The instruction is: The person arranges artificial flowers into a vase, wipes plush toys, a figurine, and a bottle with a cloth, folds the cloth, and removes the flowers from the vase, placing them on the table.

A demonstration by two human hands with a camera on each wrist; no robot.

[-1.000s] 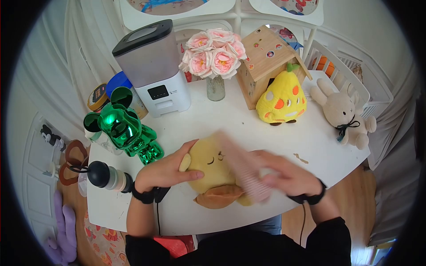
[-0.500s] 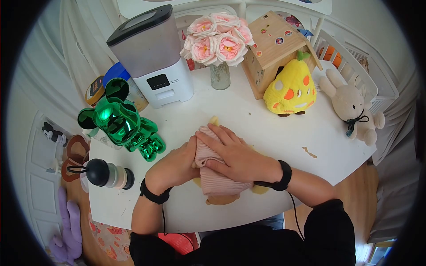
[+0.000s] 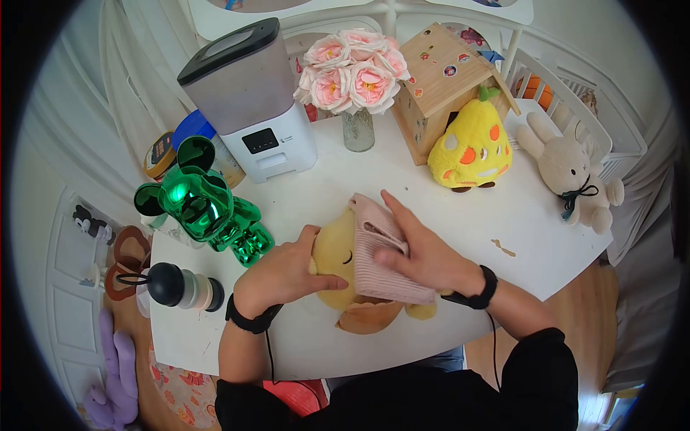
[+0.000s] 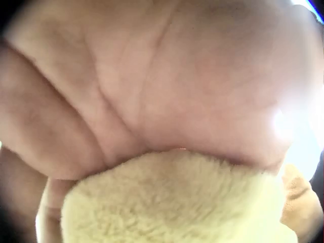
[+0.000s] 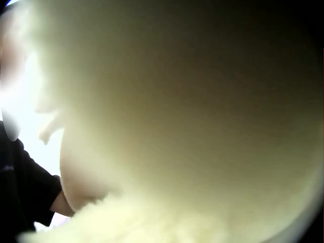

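Note:
A pale yellow plush toy [image 3: 335, 248] with a stitched closed eye and a tan-orange lower part [image 3: 370, 317] lies on the table before me. My left hand [image 3: 277, 276] grips its head from the left, thumb over the face. In the left wrist view, the palm [image 4: 167, 81] rests against the toy's yellow fur [image 4: 172, 202]. A folded pink ribbed cloth [image 3: 377, 269] covers the right half of the face. My right hand [image 3: 435, 258] holds the cloth against the toy, thumb across its fold. Blurred yellow plush [image 5: 202, 126] fills most of the right wrist view.
A shiny green bear figure [image 3: 198, 197] and a black-topped bottle [image 3: 183, 287] stand left. Behind are a pet feeder [image 3: 251, 100], roses in a glass vase [image 3: 359, 131] and a wooden house [image 3: 445, 79]. A yellow pear plush [image 3: 471, 147] and a rabbit plush [image 3: 564, 169] sit right.
The right hand and cloth went from the toy's right side onto its face, covering it, then shifted back right, uncovering one eye. The left hand stays at the toy's head.

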